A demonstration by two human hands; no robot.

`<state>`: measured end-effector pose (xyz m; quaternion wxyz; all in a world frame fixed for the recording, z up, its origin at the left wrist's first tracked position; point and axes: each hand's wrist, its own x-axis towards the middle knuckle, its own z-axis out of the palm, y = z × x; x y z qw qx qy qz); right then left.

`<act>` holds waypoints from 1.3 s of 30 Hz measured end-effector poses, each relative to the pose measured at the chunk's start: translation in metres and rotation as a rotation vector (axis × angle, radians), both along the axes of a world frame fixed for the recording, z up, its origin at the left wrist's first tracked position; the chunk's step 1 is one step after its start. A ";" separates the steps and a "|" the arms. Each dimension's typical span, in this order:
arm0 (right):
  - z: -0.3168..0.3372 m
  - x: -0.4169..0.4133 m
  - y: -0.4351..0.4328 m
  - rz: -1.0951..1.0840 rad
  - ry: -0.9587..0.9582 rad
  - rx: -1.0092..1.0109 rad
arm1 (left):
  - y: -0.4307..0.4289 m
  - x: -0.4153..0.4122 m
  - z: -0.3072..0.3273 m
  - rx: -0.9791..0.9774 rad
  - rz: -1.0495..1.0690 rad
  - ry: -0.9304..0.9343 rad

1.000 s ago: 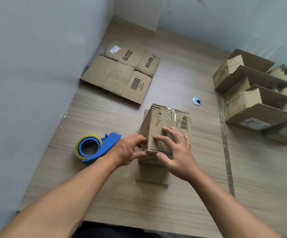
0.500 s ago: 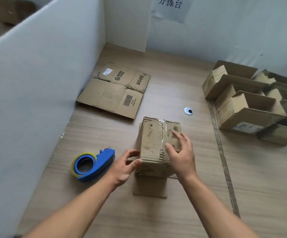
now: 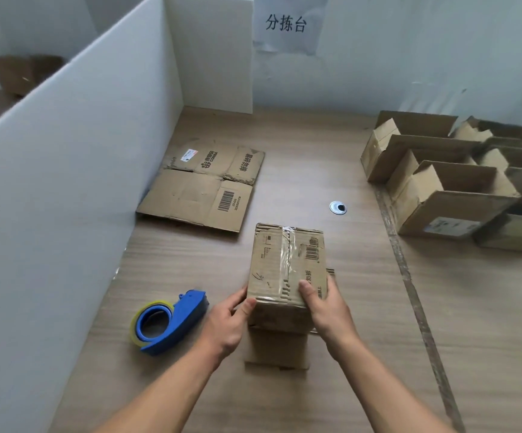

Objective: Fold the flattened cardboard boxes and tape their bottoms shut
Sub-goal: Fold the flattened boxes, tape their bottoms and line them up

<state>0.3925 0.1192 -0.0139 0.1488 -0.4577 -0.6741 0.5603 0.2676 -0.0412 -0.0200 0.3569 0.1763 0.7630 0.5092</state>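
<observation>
Left grip [image 3: 226,323] and right grip [image 3: 328,310] are both clamped on the near end of the box [image 3: 284,260]. Dispenser [image 3: 172,320] lies at lower left on the table [image 3: 363,354].

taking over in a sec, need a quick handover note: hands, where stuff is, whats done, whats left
Left hand: grips the taped box at its near left corner.
Right hand: grips its near right side, thumb on top.
The box stands on the table, taped seam up, with one flap flat on the table at its near end.
Tape dispenser: on the table, left of the left hand, not held.
Done: this box is folded and taped; folded boxes stand at the right.
Left: likely set this one with them, then fold and tape the flattened cardboard at the far left.
</observation>
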 end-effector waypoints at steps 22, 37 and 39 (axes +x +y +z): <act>0.050 0.018 0.047 0.334 0.005 -0.217 | 0.043 -0.070 0.050 -0.257 -0.376 0.391; 0.007 0.031 -0.007 -0.076 0.060 -0.024 | 0.019 -0.036 0.053 -0.172 -0.240 0.410; 0.018 0.033 0.003 -0.030 0.080 0.028 | 0.017 -0.037 0.056 -0.150 -0.230 0.364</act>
